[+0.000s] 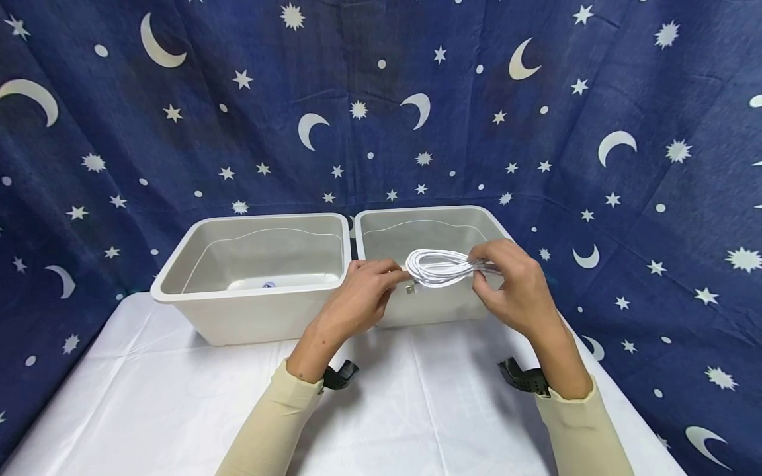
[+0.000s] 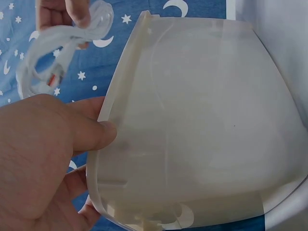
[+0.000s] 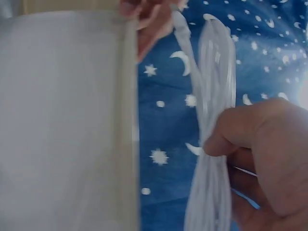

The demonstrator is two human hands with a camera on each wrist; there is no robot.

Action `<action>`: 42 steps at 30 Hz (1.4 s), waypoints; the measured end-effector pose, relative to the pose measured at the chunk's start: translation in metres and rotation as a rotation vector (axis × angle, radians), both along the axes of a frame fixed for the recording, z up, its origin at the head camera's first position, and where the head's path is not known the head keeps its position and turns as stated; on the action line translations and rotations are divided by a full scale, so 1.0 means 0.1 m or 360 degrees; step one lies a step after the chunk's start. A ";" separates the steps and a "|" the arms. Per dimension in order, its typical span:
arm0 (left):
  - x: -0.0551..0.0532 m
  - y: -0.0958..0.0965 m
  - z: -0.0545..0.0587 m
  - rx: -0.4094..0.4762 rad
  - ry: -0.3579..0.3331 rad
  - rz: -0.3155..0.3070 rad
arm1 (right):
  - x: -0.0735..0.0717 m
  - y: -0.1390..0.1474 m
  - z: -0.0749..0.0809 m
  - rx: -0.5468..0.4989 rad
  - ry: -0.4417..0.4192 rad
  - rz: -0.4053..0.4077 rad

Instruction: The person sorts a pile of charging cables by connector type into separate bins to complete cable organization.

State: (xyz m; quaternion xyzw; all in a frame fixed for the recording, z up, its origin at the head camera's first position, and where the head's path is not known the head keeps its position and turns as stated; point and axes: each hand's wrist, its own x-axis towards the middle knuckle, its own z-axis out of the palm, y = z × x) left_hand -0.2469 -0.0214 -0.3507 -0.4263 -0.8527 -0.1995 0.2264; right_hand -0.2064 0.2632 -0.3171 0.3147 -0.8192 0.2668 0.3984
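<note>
A coiled white cable (image 1: 439, 267) is held above the front rim of the right-hand bin (image 1: 437, 307), pinched between thumb and fingers of my right hand (image 1: 516, 284). Its loops (image 3: 214, 72) stretch away from that hand in the right wrist view, and a small metal plug (image 1: 410, 289) hangs at the left end. My left hand (image 1: 364, 294) grips the bin's rim near its front left corner. In the left wrist view its thumb (image 2: 98, 134) lies on the outer wall (image 2: 202, 106), other fingers behind the rim. The bin's floor is mostly hidden.
A second pale grey bin (image 1: 250, 317) stands close on the left, with a small blue-and-white item (image 1: 269, 284) on its floor. Both are on a white-covered table (image 1: 381, 410). A blue moon-and-star curtain (image 1: 381, 99) hangs behind and at the sides.
</note>
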 end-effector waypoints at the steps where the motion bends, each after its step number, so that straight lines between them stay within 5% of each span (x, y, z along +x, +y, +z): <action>1: 0.00 0.00 0.00 0.0001 -0.0003 0.0000 | -0.03 0.00 -0.03 -0.0025 0.0014 -0.0005; 16: -0.01 0.00 0.00 0.0013 -0.0006 -0.0010 | -0.29 -0.09 -0.27 -0.0041 -0.0019 -0.0032; 29: -0.02 0.01 -0.02 0.0029 -0.0025 0.0005 | -0.29 -0.08 -0.30 0.0022 -0.0088 -0.0189; 42: -0.01 0.01 -0.01 0.0030 -0.0021 -0.0001 | -0.26 -0.06 -0.28 0.0030 -0.0068 -0.0192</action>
